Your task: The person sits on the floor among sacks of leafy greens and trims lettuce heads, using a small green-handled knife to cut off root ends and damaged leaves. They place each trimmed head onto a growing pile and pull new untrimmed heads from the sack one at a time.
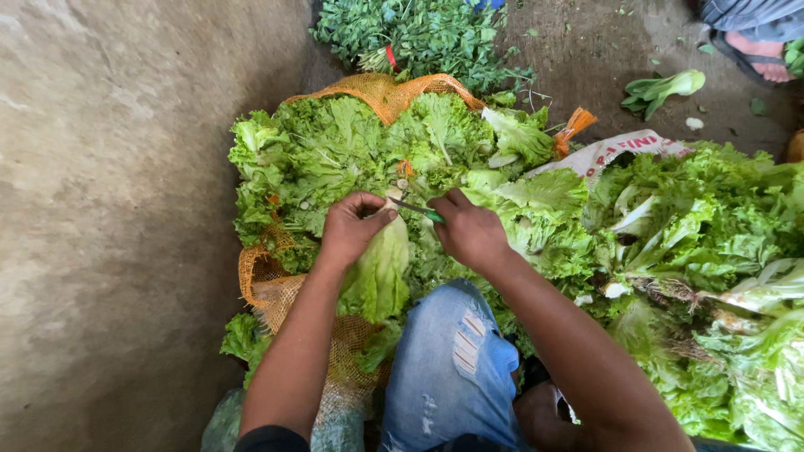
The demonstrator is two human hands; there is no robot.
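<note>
Green-handled, a small knife [416, 209] sits pinched in the fingers of the right hand [471, 232], its blade pointing at the base of a lettuce head [378, 269]. The left hand [349, 228] curls its fingers shut around that base. The head lies over a torn-jeans knee [452, 360] (leaves hanging down), atop an orange mesh sack [272, 289] heaped with lettuce on the concrete floor [109, 209].

Pale-green lettuce head [378, 268], green-handled knife [416, 208]
</note>
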